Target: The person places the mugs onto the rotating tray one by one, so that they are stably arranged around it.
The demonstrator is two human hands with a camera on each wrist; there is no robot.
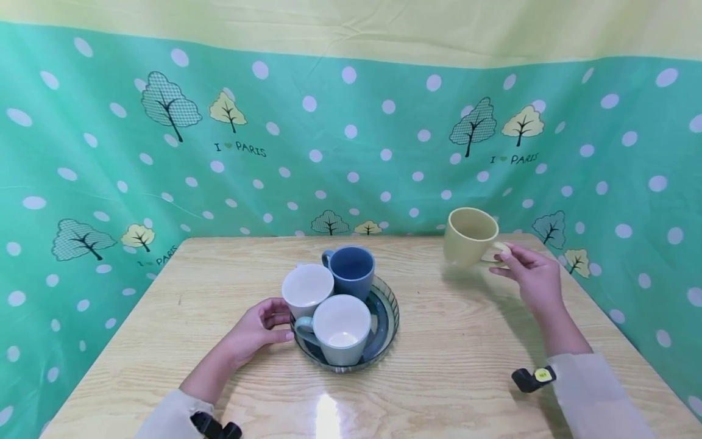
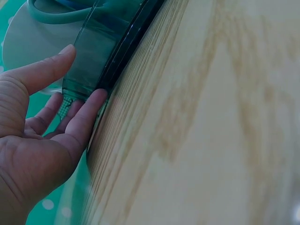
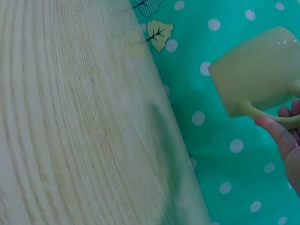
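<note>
At the right, my right hand (image 1: 534,277) pinches the handle of a yellow mug (image 1: 463,244) between thumb and fingers. The mug is held upright, with its shadow on the table below; the right wrist view shows the same yellow mug (image 3: 258,75). My left hand (image 1: 258,329) touches the left side of a round dish (image 1: 388,329) with a clear rim. In the left wrist view, its loosely bent fingers (image 2: 86,117) meet the dish's wall. Three mugs stand upright in the dish: a white one (image 1: 307,289), a blue one (image 1: 353,274) and a pale blue-grey one (image 1: 340,332).
The dish and mugs are on a light wooden table (image 1: 428,378). A green curtain (image 1: 351,152) with white dots and printed trees hangs behind the table and along both sides. The yellow mug is near the table's far right corner.
</note>
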